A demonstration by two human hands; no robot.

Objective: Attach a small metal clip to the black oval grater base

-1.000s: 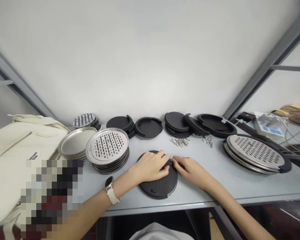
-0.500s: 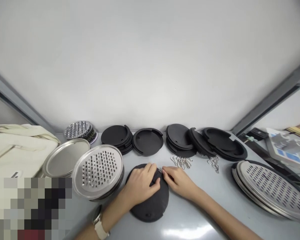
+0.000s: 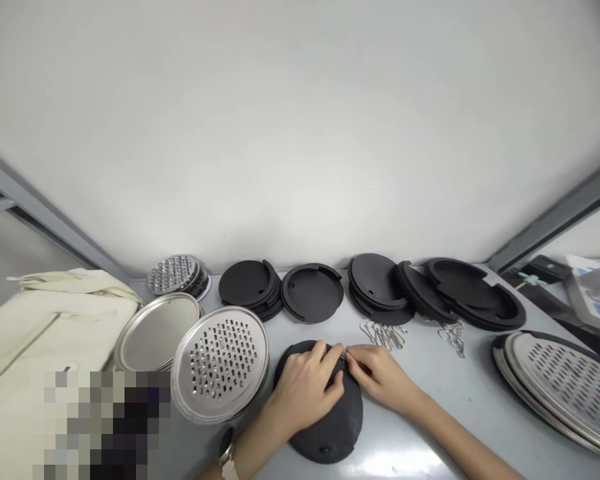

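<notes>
A black round disc (image 3: 333, 430) with a small raised oval spot near its front edge lies on the grey table. Across its upper left part rests my left hand (image 3: 307, 383), its fingers bent over the far edge and its thumb curled in against the disc. At the disc's far right edge, my right hand (image 3: 373, 370) pinches a small metal clip, mostly hidden by the fingertips. Both hands almost meet there. Beyond my right hand lie several loose wire clips (image 3: 384, 335), with a second small pile of clips (image 3: 453, 337) farther right.
Black round covers (image 3: 313, 293) line the wall, some stacked. On the left are a stack of perforated metal grater plates (image 3: 220, 367), plain metal discs (image 3: 157, 333), a smaller grater stack (image 3: 174, 275) and a cream bag (image 3: 80, 313). Larger slotted plates (image 3: 570, 380) lie right.
The view has turned slightly, so everything appears shifted right and a little lower. Both hands keep nearly the same place on the black disc.
</notes>
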